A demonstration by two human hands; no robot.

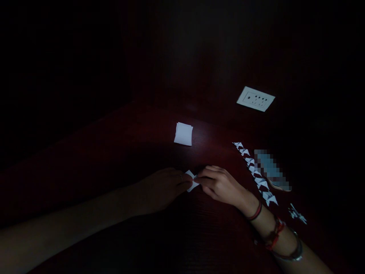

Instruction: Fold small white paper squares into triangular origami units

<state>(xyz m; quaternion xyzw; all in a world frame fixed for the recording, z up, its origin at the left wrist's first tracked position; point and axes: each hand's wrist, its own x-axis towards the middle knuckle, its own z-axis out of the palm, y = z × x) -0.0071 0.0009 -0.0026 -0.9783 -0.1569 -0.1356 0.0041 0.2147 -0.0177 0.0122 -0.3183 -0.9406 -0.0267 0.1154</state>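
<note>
A small white piece of folded paper [192, 180] lies on the dark reddish table between my two hands. My left hand [162, 188] comes in from the left, fingers closed against the paper's left side. My right hand [219, 184] meets it from the right, fingertips pinched on the same paper. Bracelets circle my right wrist. The scene is very dim.
A small stack of white square sheets [183, 134] lies beyond the hands. A row of several folded white paper pieces [255, 173] runs diagonally at the right, beside a blurred bluish object [270, 169]. A white wall socket [256, 98] sits at the back right.
</note>
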